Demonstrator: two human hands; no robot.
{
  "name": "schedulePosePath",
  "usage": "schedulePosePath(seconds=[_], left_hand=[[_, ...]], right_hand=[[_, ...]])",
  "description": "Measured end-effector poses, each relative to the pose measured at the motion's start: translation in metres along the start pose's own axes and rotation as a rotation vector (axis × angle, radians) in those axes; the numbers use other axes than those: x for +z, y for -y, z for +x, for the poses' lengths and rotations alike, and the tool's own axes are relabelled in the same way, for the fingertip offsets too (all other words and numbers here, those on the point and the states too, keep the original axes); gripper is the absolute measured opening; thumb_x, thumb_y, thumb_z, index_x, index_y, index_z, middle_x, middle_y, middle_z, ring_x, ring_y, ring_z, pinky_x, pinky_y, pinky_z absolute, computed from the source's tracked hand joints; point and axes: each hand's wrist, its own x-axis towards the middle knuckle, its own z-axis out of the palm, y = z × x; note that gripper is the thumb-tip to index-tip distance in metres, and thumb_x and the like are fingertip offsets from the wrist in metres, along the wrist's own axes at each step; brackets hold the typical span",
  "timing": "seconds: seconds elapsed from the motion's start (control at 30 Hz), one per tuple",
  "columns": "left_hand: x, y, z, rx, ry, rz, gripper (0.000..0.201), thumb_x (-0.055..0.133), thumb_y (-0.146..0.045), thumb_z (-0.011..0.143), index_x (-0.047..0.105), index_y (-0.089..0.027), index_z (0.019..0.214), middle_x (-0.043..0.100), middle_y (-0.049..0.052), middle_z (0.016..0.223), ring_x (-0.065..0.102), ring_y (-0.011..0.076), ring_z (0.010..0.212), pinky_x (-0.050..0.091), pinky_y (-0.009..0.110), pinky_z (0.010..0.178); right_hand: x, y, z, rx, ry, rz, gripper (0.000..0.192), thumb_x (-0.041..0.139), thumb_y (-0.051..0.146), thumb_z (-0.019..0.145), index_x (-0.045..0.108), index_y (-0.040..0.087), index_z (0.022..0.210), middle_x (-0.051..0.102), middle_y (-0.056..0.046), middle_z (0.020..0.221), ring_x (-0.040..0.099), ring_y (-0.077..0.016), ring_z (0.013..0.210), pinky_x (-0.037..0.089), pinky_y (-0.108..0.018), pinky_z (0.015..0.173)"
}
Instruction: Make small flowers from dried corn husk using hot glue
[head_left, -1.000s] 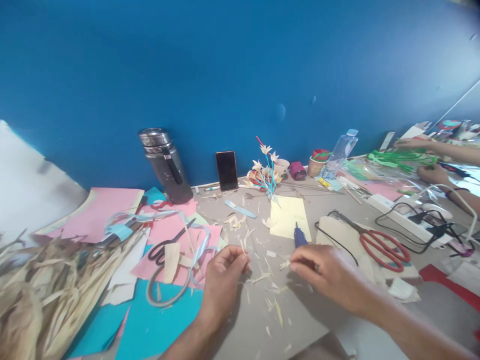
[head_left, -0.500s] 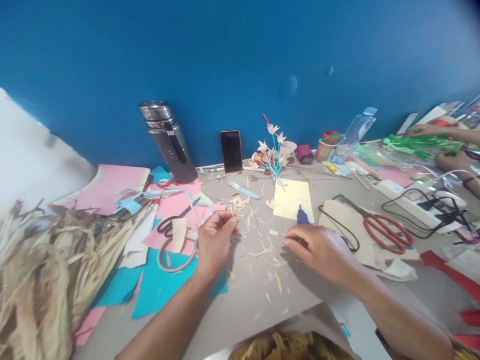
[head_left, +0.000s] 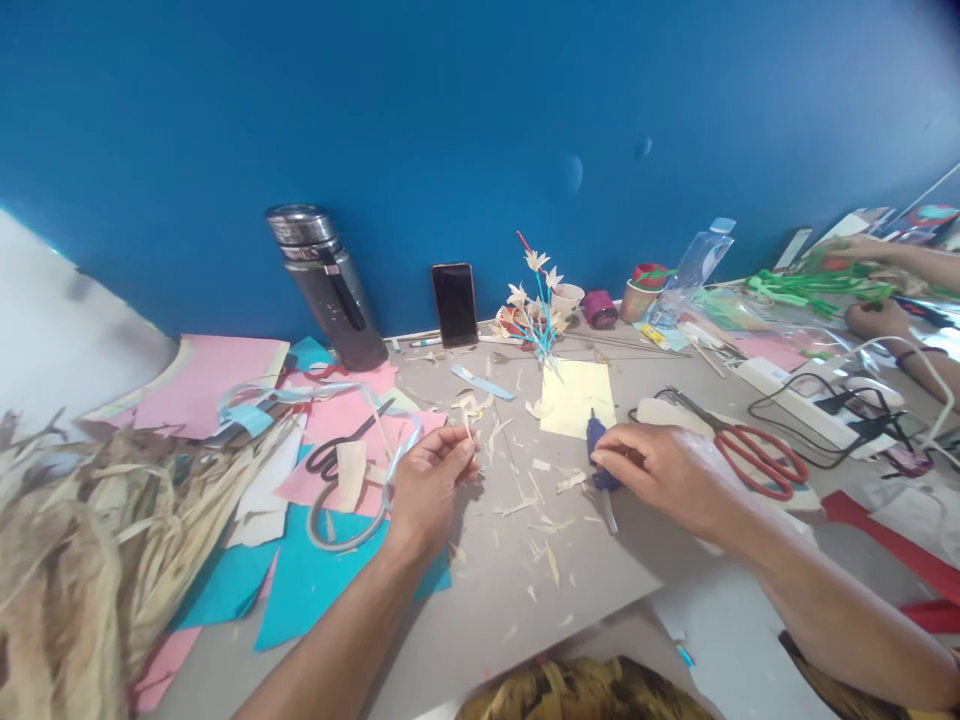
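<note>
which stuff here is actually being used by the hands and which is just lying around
In use:
- left hand, pinching a thin pale strip
- right hand, its grip around the blue glue gun

Lying about:
- black scissors on the pink paper
- red scissors
- flask
- phone
- yellow sheet
- dried husks

A craft room — coloured paper (head_left: 225,385), scissors (head_left: 754,455), dried husks (head_left: 90,540) litter the table (head_left: 517,590).
</note>
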Motion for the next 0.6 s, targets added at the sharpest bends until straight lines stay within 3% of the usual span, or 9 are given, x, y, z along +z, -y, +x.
schedulePosePath(seconds=[0.3,0.5,0.6], left_hand=[[0.002,0.000,-0.005,-0.111,0.115,-0.123,0.031,0.083,-0.026,0.060,0.071,-0.014,0.086,0.064,0.001,0.073,0.058,0.0107,0.061,0.047,0.023,0.058],[0.002,0.003,-0.005,-0.147,0.156,-0.111,0.023,0.082,-0.023,0.062,0.067,-0.015,0.078,0.062,0.000,0.071,0.057,0.0098,0.059,0.045,0.022,0.057],[0.002,0.004,-0.005,-0.149,0.156,-0.118,0.022,0.082,-0.023,0.062,0.067,-0.015,0.076,0.062,0.000,0.072,0.057,0.0099,0.059,0.045,0.022,0.057]], right_hand=[[-0.014,-0.006,0.014,-0.068,0.095,-0.121,0.027,0.052,0.035,0.093,0.073,0.026,0.080,0.075,0.000,0.077,0.065,-0.0172,0.069,0.034,-0.026,0.061],[-0.029,-0.016,0.062,-0.031,0.320,-0.270,0.018,0.058,0.021,0.082,0.076,0.025,0.083,0.077,-0.001,0.088,0.067,-0.0184,0.077,0.032,-0.026,0.057],[-0.029,-0.019,0.091,-0.022,0.359,-0.241,0.021,0.060,0.017,0.079,0.078,0.023,0.089,0.078,-0.002,0.090,0.068,-0.0187,0.079,0.035,-0.025,0.057]])
